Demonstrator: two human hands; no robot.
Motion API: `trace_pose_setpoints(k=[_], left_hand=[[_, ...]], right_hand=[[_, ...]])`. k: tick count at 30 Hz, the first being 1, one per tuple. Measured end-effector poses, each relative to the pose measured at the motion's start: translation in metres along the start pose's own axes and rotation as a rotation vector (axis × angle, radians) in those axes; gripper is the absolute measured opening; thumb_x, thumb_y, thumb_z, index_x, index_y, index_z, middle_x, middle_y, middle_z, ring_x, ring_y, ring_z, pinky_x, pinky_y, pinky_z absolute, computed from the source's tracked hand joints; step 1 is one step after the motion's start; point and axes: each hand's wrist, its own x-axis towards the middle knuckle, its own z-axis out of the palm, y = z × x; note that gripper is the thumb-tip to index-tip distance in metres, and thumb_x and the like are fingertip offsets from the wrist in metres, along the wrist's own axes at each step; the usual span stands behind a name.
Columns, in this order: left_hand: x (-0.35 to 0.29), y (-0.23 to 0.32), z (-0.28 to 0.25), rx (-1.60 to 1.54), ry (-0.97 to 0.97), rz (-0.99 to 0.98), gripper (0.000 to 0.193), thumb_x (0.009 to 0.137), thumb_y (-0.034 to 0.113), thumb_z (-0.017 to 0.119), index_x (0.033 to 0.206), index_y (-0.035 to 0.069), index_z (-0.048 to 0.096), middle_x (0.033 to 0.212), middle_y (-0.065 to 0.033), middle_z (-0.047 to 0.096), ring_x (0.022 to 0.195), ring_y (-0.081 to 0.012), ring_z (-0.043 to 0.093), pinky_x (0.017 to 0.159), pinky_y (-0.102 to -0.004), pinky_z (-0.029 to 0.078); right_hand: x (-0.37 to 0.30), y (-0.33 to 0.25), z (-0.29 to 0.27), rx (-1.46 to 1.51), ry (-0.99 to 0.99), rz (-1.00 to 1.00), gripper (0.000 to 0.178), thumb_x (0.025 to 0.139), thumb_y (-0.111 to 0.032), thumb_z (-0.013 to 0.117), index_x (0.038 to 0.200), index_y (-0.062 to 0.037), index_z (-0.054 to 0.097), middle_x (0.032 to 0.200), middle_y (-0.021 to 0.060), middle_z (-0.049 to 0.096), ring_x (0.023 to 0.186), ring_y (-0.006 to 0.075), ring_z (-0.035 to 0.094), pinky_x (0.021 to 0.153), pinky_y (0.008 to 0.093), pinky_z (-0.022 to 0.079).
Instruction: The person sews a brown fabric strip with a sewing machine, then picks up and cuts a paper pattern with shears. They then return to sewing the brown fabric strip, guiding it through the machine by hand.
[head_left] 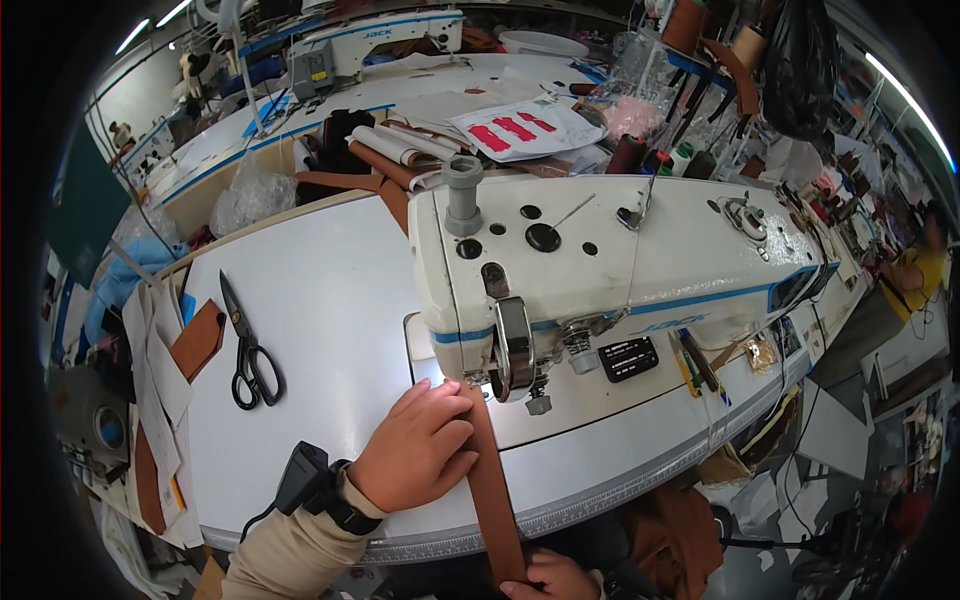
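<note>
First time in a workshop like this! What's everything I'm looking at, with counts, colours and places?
Near sewing machine: one, white with blue stripe, centre-right.
Back-table sewing machine: one, white, upper left.
Tabletop: one, white, under the near machine.
Strip: one, brown, below the near machine's head.
Scissors: one pair, black, left on the tabletop.
Paper: one, white with red shapes, behind the near machine.
Thread spools: several, mixed colours, upper right.
Co-worker: one, yellow top, far right.
Other clutter: too jumbled to count.
Left hand: one, bare, at the strip.
Right hand: one, bare, holding the strip's lower end.
</note>
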Motion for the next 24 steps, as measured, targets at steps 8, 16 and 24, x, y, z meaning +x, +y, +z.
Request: trace_pose_setpoints(k=[8, 16, 24], left_hand=[[0.000, 0.000, -0.001, -0.001, -0.005, -0.003, 0.032, 0.081, 0.017, 0.079, 0.105, 0.004, 0.061, 0.126, -0.0152, 0.057, 0.131, -0.0399, 0.053, 0.111, -0.0559, 0.040], [0.002, 0.003, -0.002, 0.007, -0.021, -0.009, 0.034, 0.082, 0.017, 0.079, 0.109, 0.007, 0.062, 0.125, -0.0144, 0.056, 0.130, -0.0402, 0.053, 0.110, -0.0558, 0.041], [0.003, 0.003, -0.002, 0.016, -0.023, -0.007, 0.034, 0.082, 0.017, 0.079, 0.110, 0.007, 0.062, 0.124, -0.0144, 0.056, 0.129, -0.0406, 0.053, 0.108, -0.0561, 0.042]], right_hand=[[-0.006, 0.014, 0.007, 0.061, -0.023, 0.100, 0.015, 0.093, -0.016, 0.072, 0.092, -0.0014, 0.075, 0.079, 0.0149, 0.069, 0.071, 0.0305, 0.066, 0.063, 0.0394, 0.049], [-0.006, 0.012, 0.008, 0.155, -0.021, 0.148, 0.015, 0.094, -0.015, 0.071, 0.091, -0.0010, 0.075, 0.080, 0.0138, 0.069, 0.071, 0.0276, 0.066, 0.063, 0.0372, 0.050], [-0.006, 0.013, 0.007, 0.132, -0.031, 0.150, 0.018, 0.095, -0.018, 0.071, 0.089, -0.0003, 0.073, 0.076, 0.0131, 0.068, 0.067, 0.0278, 0.064, 0.062, 0.0368, 0.049]])
